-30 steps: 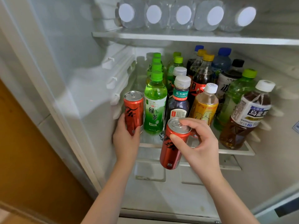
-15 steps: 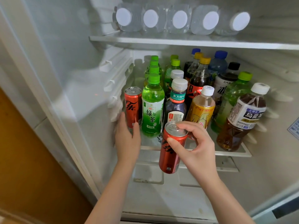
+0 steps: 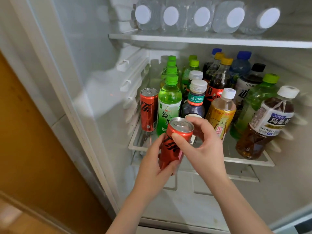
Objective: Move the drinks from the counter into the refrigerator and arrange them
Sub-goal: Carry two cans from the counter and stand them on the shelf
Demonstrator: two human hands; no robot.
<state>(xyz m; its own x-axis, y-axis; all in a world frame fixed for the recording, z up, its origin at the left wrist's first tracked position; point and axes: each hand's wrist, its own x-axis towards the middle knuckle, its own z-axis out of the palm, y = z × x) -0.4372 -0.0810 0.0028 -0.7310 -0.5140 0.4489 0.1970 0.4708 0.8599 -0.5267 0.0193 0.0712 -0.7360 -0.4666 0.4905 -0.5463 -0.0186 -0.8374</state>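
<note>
My left hand [image 3: 152, 168] has let go of the first can [image 3: 148, 109], which now stands by itself at the left end of the shelf [image 3: 244, 160], just beside the tea bottle [image 3: 168, 105]. That hand has come back to the second can [image 3: 170, 149], which I hold tilted in the air just in front of the shelf's edge, not yet on it. Both grips are on this can: the left wraps its lower body from the left, and the right hand [image 3: 202, 149] pinches the upper part near the rim between thumb and fingers. So one can is placed, and I judge the second is passing from right to left, since the free spot seems to be at the front left, before the first can. Next I would firm up the left grip, loosen the right, and set the can upright there. The row behind is crowded, so a careless nudge could tip the tea bottle
</note>
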